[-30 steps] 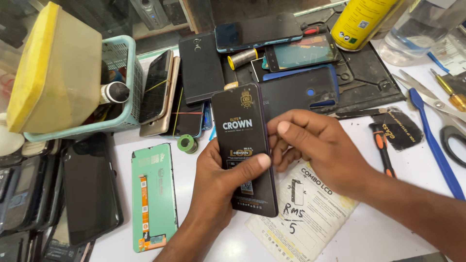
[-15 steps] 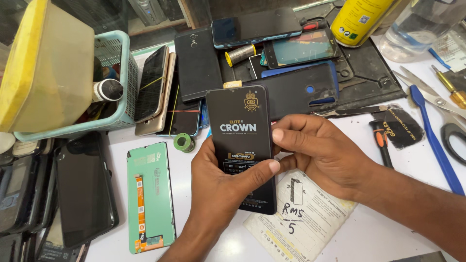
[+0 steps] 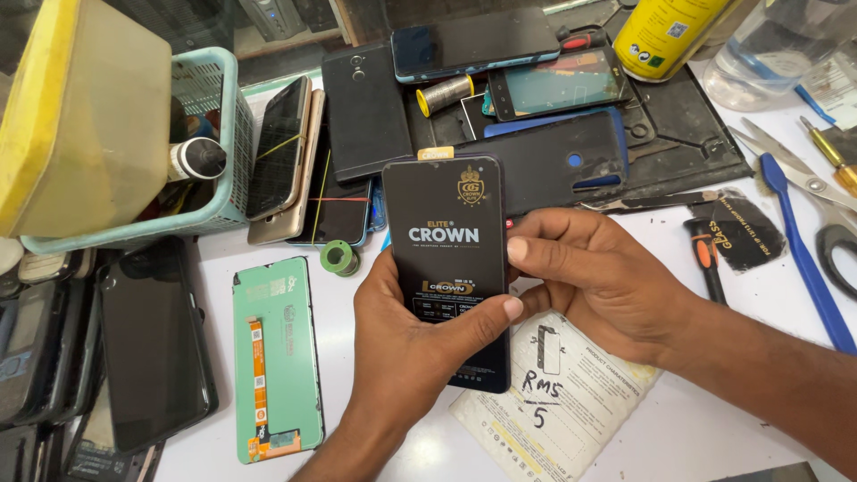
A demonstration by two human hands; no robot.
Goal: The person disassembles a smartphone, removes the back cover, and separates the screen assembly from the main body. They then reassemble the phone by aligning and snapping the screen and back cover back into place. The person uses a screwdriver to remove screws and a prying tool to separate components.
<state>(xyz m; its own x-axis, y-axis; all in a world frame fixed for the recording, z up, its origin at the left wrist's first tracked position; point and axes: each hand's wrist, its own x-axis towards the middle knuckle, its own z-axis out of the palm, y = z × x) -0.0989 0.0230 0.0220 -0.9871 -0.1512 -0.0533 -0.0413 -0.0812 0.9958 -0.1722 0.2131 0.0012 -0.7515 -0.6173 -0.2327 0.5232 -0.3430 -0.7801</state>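
Holding flat black glossy phone screen panel (image 3: 451, 268) above white desk (image 3: 705, 419); my left hand (image 3: 406, 344) grip clamps its lower edge, right hand (image 3: 594, 277) pinches right side.

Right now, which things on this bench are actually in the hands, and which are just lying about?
In hand:
- black phone screen panel, held upright between left hand and right hand

Lying about:
- green-backed display panel
- printed paper sleeve under the hands
- small green tape roll
- blue pry tool
- teal basket
- yellow spray can
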